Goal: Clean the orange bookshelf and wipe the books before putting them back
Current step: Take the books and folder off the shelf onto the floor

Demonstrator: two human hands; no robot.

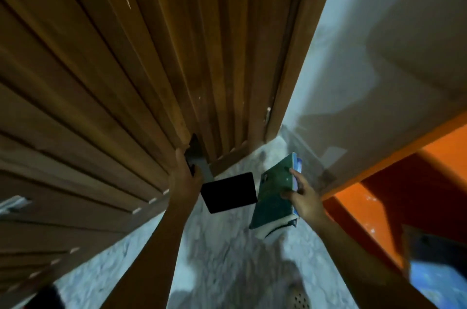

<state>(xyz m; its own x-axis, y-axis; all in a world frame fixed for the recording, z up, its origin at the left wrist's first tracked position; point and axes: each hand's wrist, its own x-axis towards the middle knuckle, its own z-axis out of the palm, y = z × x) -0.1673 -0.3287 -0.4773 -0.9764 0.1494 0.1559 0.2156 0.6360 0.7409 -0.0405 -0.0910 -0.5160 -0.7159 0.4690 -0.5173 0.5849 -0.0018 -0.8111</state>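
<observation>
**Head view: green book [271, 195] held beside the orange bookshelf [351, 198]**

We see the right hand [305, 197] curled round the green book, with a bluish book [299, 165] stacked behind it. Both hang above the pale marbled floor [227, 258], just left of the bookshelf. Something white [274, 231] shows under the green book, and we cannot tell what it is. The left hand [183, 182] grips a dark handle [193, 157] that leads to a flat black rectangle [228, 192], close to a slatted wooden door [113, 68]. Heavy blur hides finer detail.

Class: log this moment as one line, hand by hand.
left hand: grips dark tool | right hand: holds green book | orange bookshelf: at right, book not yet back
</observation>
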